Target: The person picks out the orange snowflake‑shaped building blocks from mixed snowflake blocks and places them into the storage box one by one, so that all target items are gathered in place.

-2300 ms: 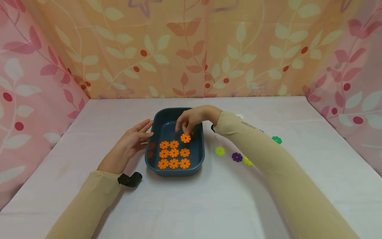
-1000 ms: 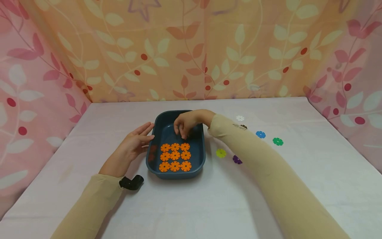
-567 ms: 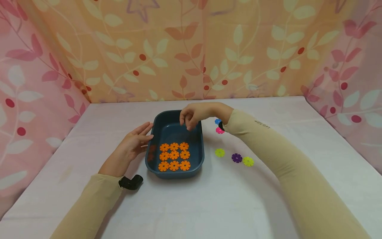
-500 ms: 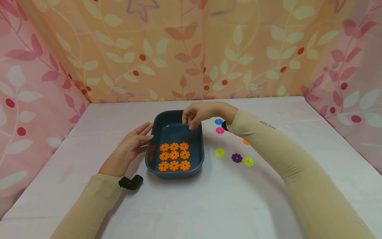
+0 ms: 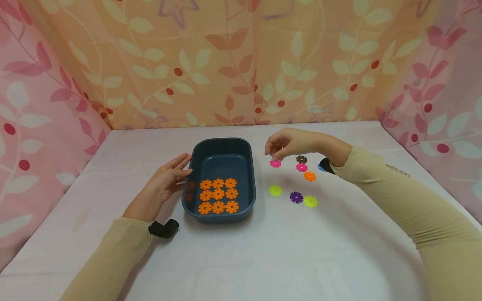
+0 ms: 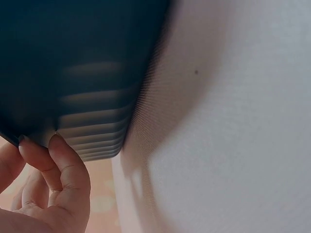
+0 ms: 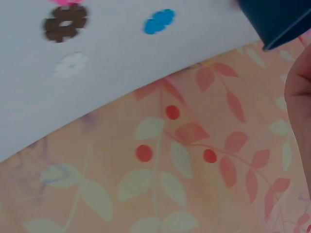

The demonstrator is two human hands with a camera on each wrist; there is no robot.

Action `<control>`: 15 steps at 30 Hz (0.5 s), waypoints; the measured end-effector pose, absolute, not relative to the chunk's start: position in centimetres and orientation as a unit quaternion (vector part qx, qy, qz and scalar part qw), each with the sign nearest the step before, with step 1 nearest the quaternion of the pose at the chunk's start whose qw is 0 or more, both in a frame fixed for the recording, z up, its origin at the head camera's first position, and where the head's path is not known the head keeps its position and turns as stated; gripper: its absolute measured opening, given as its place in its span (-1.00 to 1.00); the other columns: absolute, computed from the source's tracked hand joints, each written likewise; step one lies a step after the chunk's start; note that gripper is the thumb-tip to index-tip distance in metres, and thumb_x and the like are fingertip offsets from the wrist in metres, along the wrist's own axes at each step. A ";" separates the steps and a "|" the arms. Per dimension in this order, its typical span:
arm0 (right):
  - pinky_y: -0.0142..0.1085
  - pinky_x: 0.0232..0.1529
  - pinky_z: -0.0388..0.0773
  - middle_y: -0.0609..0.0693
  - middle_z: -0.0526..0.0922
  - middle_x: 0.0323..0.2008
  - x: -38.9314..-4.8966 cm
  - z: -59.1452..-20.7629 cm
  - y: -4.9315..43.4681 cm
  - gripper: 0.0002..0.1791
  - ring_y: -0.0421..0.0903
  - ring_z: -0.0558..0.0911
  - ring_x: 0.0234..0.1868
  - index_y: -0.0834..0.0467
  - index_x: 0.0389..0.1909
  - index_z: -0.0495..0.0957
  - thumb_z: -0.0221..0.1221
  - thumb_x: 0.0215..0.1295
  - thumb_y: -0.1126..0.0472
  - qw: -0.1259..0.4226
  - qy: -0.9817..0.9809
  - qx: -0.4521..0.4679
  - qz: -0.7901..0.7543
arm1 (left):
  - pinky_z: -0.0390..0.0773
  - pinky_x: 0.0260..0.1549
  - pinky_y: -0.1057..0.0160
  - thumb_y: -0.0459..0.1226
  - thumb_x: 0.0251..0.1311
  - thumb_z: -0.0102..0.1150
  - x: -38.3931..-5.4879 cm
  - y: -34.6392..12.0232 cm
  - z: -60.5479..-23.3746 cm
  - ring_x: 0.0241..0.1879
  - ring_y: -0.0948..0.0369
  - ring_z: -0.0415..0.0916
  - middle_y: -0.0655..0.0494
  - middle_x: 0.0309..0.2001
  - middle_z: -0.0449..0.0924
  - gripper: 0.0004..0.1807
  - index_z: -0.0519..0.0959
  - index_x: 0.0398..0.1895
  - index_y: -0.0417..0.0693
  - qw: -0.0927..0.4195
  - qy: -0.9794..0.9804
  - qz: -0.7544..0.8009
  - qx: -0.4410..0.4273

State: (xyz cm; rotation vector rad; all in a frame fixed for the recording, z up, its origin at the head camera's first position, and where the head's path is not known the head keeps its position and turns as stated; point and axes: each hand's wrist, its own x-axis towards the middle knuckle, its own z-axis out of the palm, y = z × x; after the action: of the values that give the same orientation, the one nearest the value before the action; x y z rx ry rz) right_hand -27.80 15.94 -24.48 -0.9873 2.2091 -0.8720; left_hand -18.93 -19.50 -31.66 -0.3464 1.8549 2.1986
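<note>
A dark blue rectangular tray (image 5: 218,218) stands on the table, with several orange notched plastic discs (image 5: 218,194) laid in rows in its near half. My left hand (image 5: 163,184) touches the tray's left side, fingers extended along the wall and thumb by the rim. In the left wrist view, the left fingertips (image 6: 63,150) rest against the outer wall. Right of the tray, my right hand (image 5: 288,144) hangs with loosely bent fingers over a pink disc (image 5: 275,164); nothing shows in its grasp. Its fingers partly cover a blue disc behind the pink one.
Farther right lie a brown disc (image 5: 301,159), another pink disc (image 5: 302,167) and an orange disc (image 5: 310,176). Nearer are a purple disc (image 5: 296,197) and two lime discs, one beside the tray (image 5: 275,190). A white disc (image 7: 70,64) shows in the right wrist view. Floral cloth surrounds the table.
My right hand laid an orange disc in the tray's back row, let go, rose and moved right, out over the loose discs. My left hand has stayed at the tray's side.
</note>
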 end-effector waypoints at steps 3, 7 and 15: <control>-0.31 -0.41 0.52 0.09 0.57 -0.32 -27.3 -25.0 17.8 -0.77 0.01 0.53 -0.31 0.27 -0.07 0.55 0.25 0.29 0.29 0.267 0.836 -0.356 -0.323 | 0.39 -0.22 0.26 -0.47 0.37 -0.02 -18.9 -19.5 -31.7 -0.41 0.30 0.47 0.19 0.50 0.00 -0.24 -0.01 0.56 0.06 0.124 0.639 0.750 -0.119; -0.30 -0.30 0.55 0.05 0.56 -0.31 -26.8 -26.1 20.2 -0.71 0.00 0.52 -0.27 0.27 -0.03 0.53 0.27 0.28 0.26 0.239 0.843 -0.363 -0.317 | 0.39 -0.19 0.25 -0.47 0.37 -0.01 -18.9 -19.6 -31.7 -0.40 0.30 0.47 0.19 0.50 0.00 -0.24 -0.01 0.55 0.06 0.123 0.642 0.747 -0.120; -0.19 -0.09 0.47 0.10 0.56 -0.17 -26.8 -29.0 24.2 -0.65 0.03 0.46 -0.07 0.26 -0.02 0.53 0.33 0.20 0.28 0.207 0.860 -0.360 -0.296 | 0.38 -0.22 0.26 -0.47 0.37 -0.01 -18.9 -19.5 -31.7 -0.41 0.31 0.46 0.17 0.50 -0.01 -0.24 -0.03 0.56 0.04 0.121 0.643 0.747 -0.113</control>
State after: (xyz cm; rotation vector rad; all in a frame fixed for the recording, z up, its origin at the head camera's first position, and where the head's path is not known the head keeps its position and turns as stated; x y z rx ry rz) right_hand -26.83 24.21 -28.97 -1.0020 2.3958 -0.8235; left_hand -18.88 -19.51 -31.71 -0.3297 1.8793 2.1831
